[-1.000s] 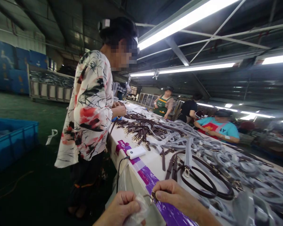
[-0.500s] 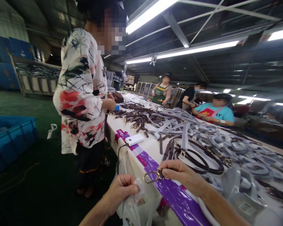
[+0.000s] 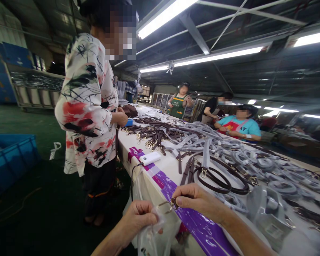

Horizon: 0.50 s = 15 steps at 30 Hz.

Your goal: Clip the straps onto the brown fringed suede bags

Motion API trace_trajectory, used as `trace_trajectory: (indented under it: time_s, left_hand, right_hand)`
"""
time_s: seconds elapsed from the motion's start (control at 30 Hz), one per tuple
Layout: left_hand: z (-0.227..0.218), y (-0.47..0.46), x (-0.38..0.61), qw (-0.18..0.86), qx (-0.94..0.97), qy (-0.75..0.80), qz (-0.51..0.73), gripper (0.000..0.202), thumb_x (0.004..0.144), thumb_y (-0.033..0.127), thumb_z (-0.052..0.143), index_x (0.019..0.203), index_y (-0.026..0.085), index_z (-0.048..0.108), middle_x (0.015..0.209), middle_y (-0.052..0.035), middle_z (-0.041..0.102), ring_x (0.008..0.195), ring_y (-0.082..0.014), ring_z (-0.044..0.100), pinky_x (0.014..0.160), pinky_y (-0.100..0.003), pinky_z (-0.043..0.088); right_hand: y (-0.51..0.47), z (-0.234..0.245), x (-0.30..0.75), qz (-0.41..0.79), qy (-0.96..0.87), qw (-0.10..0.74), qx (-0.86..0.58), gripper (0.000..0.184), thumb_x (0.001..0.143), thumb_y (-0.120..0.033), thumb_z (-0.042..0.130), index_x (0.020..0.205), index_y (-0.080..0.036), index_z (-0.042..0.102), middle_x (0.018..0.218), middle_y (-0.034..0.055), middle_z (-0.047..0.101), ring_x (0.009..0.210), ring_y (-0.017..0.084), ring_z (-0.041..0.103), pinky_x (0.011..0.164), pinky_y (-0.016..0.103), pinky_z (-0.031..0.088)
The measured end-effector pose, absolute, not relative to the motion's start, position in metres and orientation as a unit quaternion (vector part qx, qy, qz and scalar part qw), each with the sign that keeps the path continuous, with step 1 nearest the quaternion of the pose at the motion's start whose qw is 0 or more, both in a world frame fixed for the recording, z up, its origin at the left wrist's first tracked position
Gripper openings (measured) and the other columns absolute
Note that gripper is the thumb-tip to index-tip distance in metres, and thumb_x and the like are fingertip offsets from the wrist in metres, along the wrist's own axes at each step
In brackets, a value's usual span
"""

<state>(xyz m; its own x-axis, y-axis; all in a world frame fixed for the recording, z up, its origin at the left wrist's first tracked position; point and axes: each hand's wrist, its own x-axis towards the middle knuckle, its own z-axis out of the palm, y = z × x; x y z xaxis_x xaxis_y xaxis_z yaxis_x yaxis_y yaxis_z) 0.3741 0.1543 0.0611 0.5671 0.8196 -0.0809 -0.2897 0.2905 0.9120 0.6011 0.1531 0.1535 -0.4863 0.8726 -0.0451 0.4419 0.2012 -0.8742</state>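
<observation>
My left hand (image 3: 142, 215) pinches the edge of a clear plastic sleeve (image 3: 147, 239), which hangs down below the fingers. My right hand (image 3: 198, 200) is closed on a gold metal snap hook (image 3: 168, 207) with a bit of dark brown strap at its end. The free end of the hook reaches the mouth of the sleeve by my left fingers; whether it lies inside or in front of the plastic I cannot tell. Beyond my right hand lie dark brown straps (image 3: 213, 177) with gold buckles.
Grey plastic-wrapped straps (image 3: 266, 163) cover the table's right side. A white device (image 3: 149, 158) with a black cable lies at the edge, near purple tape (image 3: 200, 227). A co-worker in a floral shirt (image 3: 88, 106) stands at left, beside a blue crate (image 3: 13, 160). Several others work farther back.
My two hands have come closer together. The hook's free end has moved left and now meets the plastic at my left fingers. The view has shifted slightly.
</observation>
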Motion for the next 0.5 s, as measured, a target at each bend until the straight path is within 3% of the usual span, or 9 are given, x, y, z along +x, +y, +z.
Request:
trace_trajectory:
  time_s: [0.13,0.33,0.5]
  left_hand:
    - [0.062,0.153,0.373,0.744,0.483,0.298,0.352,0.040,0.056,0.047,0.085,0.066,0.010,0.071,0.064,-0.0081,0.072,0.049,-0.0096,0.053,0.049,-0.019,0.036]
    - [0.057,0.154,0.373,0.748,0.477,0.287,0.361,0.045,0.054,0.051,0.087,0.062,0.011,0.068,0.060,-0.0059,0.069,0.047,-0.0098,0.052,0.049,-0.021,0.037]
    - [0.044,0.162,0.373,0.752,0.486,0.218,0.388,0.050,0.053,0.054,0.088,0.060,0.014,0.058,0.057,-0.0031,0.065,0.048,-0.0103,0.053,0.049,-0.021,0.036]
  right_hand:
    - [0.152,0.156,0.599,0.428,-0.748,0.226,-0.454,0.024,0.083,-0.038,0.064,0.085,-0.018,0.075,0.070,-0.0008,0.064,0.067,0.014,0.049,0.064,0.026,0.035]
    - [0.152,0.162,0.608,0.455,-0.714,0.271,-0.459,0.035,0.081,-0.052,0.065,0.083,-0.018,0.071,0.070,-0.0014,0.060,0.064,0.012,0.045,0.062,0.026,0.032]
    - [0.150,0.160,0.610,0.439,-0.716,0.294,-0.457,0.037,0.082,-0.054,0.064,0.083,-0.018,0.070,0.071,-0.0011,0.058,0.066,0.013,0.043,0.062,0.027,0.031]
